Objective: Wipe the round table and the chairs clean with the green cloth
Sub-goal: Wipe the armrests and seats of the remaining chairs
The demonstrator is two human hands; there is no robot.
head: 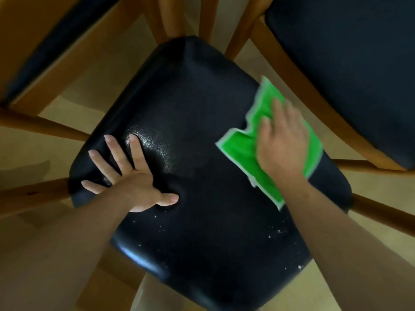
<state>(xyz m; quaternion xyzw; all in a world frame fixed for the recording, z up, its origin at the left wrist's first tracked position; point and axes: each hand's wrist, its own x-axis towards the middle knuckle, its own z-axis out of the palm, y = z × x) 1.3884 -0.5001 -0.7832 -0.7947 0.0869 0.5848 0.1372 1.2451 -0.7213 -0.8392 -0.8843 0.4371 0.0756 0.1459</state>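
Note:
A black padded chair seat (202, 108) fills the middle of the view, seen from straight above. The green cloth (240, 149) lies flat on the seat's right side. My right hand (280, 144) presses on the cloth with straight fingers; the hand is blurred. Spread flat on the seat's left part, my left hand (132, 176) presses its thumb into the padding and dents it. White crumbs (278, 232) dot the near part of the seat. The round table is out of view.
A second black chair seat (359, 63) on a wooden frame stands at the upper right. Another dark seat (51, 46) with wooden rails is at the upper left. Wooden legs and rungs (40, 126) cross the beige floor around the middle chair.

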